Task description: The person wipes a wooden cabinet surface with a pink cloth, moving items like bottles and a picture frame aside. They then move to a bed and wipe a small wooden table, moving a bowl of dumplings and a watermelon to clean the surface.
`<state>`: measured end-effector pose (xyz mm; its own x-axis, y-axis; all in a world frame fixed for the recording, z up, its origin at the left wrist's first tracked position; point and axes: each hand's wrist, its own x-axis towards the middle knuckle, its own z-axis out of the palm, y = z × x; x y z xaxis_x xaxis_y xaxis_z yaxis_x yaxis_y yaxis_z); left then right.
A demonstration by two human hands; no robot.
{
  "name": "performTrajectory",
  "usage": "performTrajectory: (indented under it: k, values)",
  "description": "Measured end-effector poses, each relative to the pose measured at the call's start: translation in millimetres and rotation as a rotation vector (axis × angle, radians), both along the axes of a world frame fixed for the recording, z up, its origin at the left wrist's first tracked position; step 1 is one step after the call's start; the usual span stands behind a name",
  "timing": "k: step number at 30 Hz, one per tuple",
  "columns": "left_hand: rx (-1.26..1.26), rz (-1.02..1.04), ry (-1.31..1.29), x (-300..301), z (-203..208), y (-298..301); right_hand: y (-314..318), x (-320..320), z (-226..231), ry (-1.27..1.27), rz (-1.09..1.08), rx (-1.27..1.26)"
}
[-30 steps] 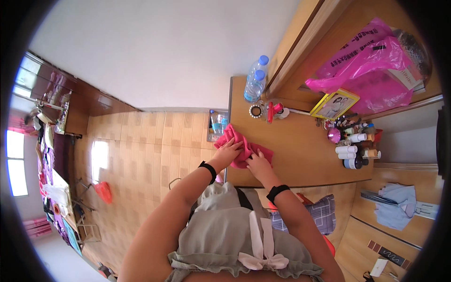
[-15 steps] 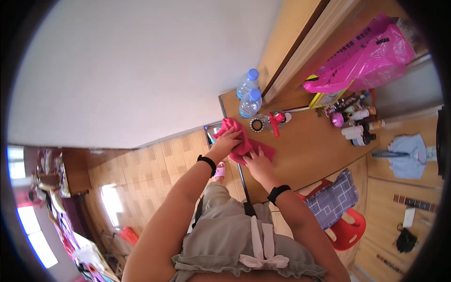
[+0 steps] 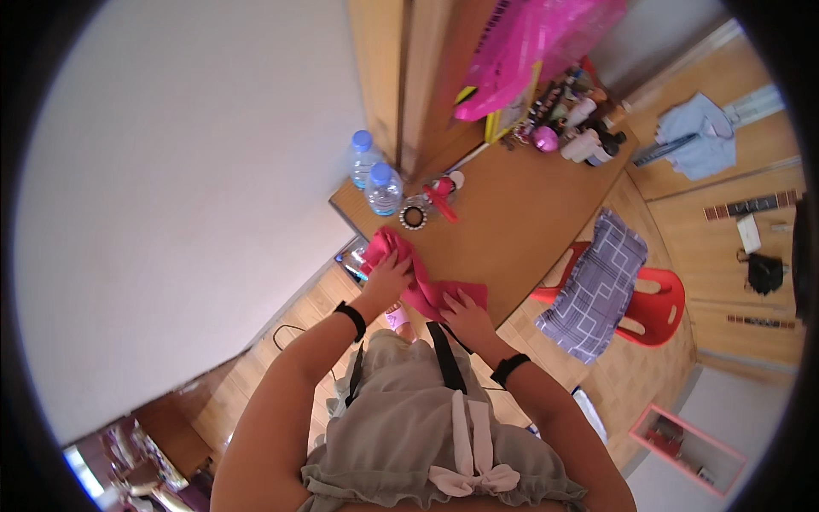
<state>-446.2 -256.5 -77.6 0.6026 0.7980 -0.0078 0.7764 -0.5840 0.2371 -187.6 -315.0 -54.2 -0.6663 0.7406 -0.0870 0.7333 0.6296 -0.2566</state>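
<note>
A pink-red cloth [image 3: 419, 288] lies partly bunched along the near edge of the wooden desk [image 3: 529, 218]. My left hand [image 3: 388, 275] is closed around its gathered left end, fingers curled over the folds. On the flatter right part of the cloth rests my right hand [image 3: 466, 316], its fingers spread over the fabric close to the desk edge. Black bands circle both wrists. Just beyond the cloth are a small beaded ring-shaped item [image 3: 414, 215] and a container with a red trigger-like top [image 3: 442, 198].
Two clear bottles with blue caps [image 3: 384, 192] stand at the far left desk corner by the wall. Farther right are a pink plastic bag [image 3: 537, 51] and several small bottles [image 3: 584, 145]. A red chair [image 3: 661, 307] with a grey patterned cushion [image 3: 595, 290] stands right of the desk.
My view has turned, so the desk, bottles and chair sit differently in it. The cloth is stretched farther between my hands, which are wider apart, and its bunched part has loosened.
</note>
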Motion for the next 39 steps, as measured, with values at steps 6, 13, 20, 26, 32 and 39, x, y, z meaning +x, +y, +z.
performTrajectory:
  k: [6, 13, 20, 26, 32, 39]
  values:
    - [-0.015, -0.204, -0.007, 53.9, 5.0, -13.7, -16.7, 58.0, -1.0, -0.102, -0.108, -0.006]
    - [0.143, -0.015, -0.044, 107.7, 0.1, 24.0, 67.5, 81.6, -9.4, -0.041, -0.399, -0.053]
    - [-0.022, -0.042, 0.051, 106.1, 11.1, 23.5, 57.4, 63.6, 19.2, -0.128, -0.306, -0.179]
    - [0.102, -0.186, -0.166, 95.5, 16.8, -49.8, -13.5, 89.2, 5.8, -0.078, -0.023, 0.002]
    - [-0.096, -0.086, 0.058, 138.7, 16.5, -23.8, 54.8, 120.5, 4.6, -0.12, 0.02, 0.01]
    - [-0.032, 0.344, 0.135, 194.3, 5.3, 37.4, 179.2, 141.1, 1.4, -0.013, -0.121, -0.074]
